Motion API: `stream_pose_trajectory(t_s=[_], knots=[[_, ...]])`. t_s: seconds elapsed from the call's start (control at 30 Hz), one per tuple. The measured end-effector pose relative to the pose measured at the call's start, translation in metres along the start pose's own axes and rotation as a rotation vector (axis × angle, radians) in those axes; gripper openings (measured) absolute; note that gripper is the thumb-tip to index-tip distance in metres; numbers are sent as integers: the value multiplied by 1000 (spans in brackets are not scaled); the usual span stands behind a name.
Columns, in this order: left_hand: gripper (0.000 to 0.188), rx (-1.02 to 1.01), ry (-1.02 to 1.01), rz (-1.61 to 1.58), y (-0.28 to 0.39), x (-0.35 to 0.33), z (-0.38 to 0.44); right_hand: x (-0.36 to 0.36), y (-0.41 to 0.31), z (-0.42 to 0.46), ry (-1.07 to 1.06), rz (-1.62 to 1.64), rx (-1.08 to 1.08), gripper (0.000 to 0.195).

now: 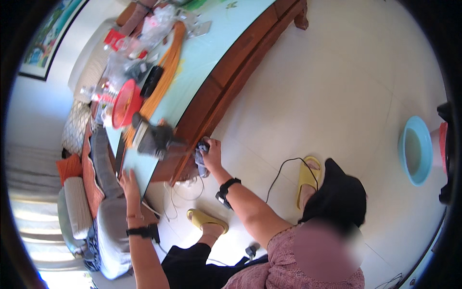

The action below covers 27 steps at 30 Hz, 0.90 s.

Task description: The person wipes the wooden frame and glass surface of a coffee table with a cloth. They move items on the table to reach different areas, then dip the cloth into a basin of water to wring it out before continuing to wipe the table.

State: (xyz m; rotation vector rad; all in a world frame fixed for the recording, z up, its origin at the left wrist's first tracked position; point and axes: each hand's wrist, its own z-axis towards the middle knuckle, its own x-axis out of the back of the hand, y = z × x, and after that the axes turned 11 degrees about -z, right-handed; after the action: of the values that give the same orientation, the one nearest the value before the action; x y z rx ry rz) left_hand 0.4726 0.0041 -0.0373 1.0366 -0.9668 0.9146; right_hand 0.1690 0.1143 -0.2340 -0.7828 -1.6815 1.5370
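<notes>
My left hand [129,185] lies with spread fingers on the corner of the glass-topped table [146,169]. Beside the table's wooden side, my right hand [212,155] grips a bunched grey cloth [200,159]. A dark grey object with a pale band [153,139], blurred, is over the tabletop between my hands; its kind is hard to tell. A bundle of thin orange strands [162,85] runs along the table, beside a red plastic bowl [127,104] and a black case-like object [151,81].
Plastic bags [158,23], a bottle [90,93] and a phone-like object [200,29] are on the table. A cushioned sofa [108,224] stands beyond its left end. Loose cables [173,202] lie near my slippers [207,219]. A blue basin [417,151] of cloudy liquid sits on the floor at right.
</notes>
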Motion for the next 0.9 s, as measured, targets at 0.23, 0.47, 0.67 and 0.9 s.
stream_pose_trajectory(t_s=[0.23, 0.47, 0.67, 0.9], knots=[[77, 125, 55, -181, 68, 17, -25, 48, -37, 112, 333, -97, 176, 40], [77, 191, 59, -111, 81, 18, -36, 84, -52, 198, 286, -409, 450, 43], [73, 102, 60, -60, 56, 17, -35, 47, -39, 73, 125, -403, 530, 46], [79, 58, 63, -57, 21, 14, -29, 52, -49, 112, 28, -13, 262, 43]])
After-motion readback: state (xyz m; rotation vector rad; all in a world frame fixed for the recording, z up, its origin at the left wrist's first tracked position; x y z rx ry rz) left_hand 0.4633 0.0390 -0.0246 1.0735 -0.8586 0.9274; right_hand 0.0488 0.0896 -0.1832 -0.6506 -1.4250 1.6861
